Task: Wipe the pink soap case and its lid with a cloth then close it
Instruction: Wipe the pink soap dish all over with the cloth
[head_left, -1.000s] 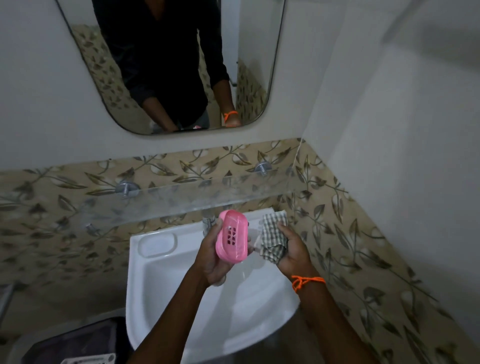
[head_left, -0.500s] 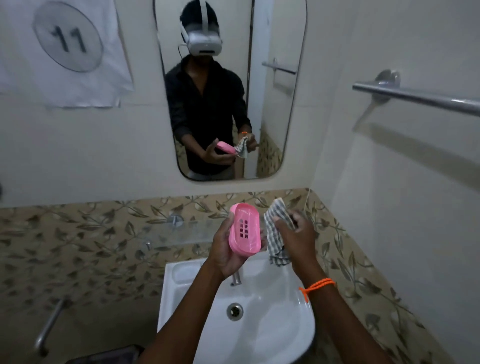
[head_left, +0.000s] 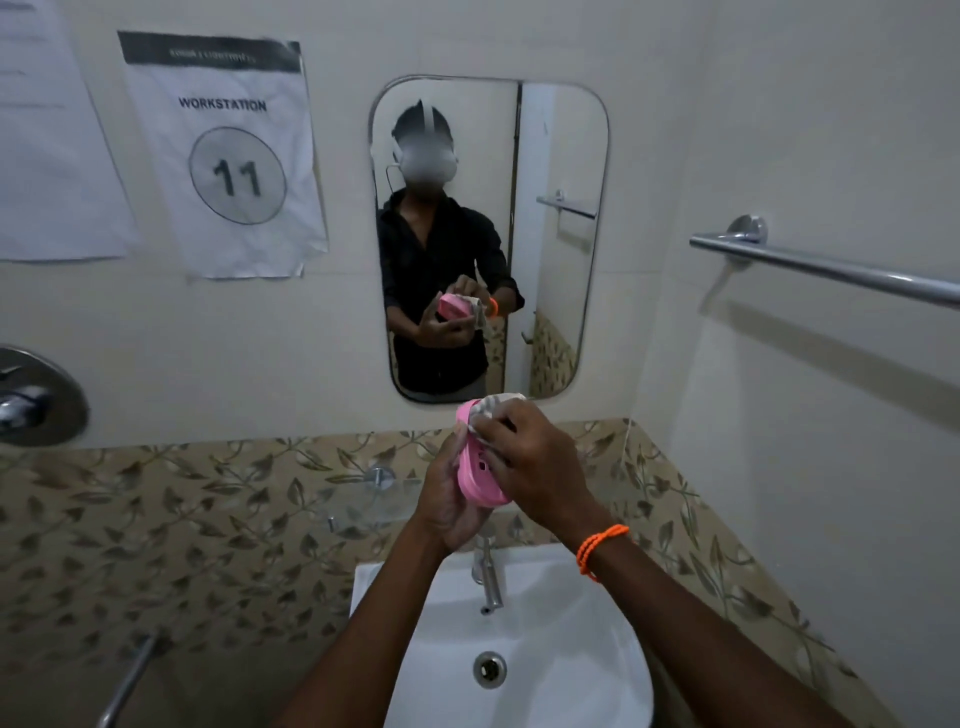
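Above the sink (head_left: 571, 675), the left hand (head_left: 449, 499) grips a pink soap case (head_left: 480, 475) while the right hand (head_left: 540, 467) presses a cloth (head_left: 493, 404) against it; wiping underway, lid unseen, closing remains.

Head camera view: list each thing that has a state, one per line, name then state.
soap case: held tilted on edge above the sink, holed inside facing the cloth
cloth: bunched, pressed against the case
left hand: gripping the case
right hand: holding the cloth
tap: no water running
sink: no standing water, drain unplugged
towel rail: bare
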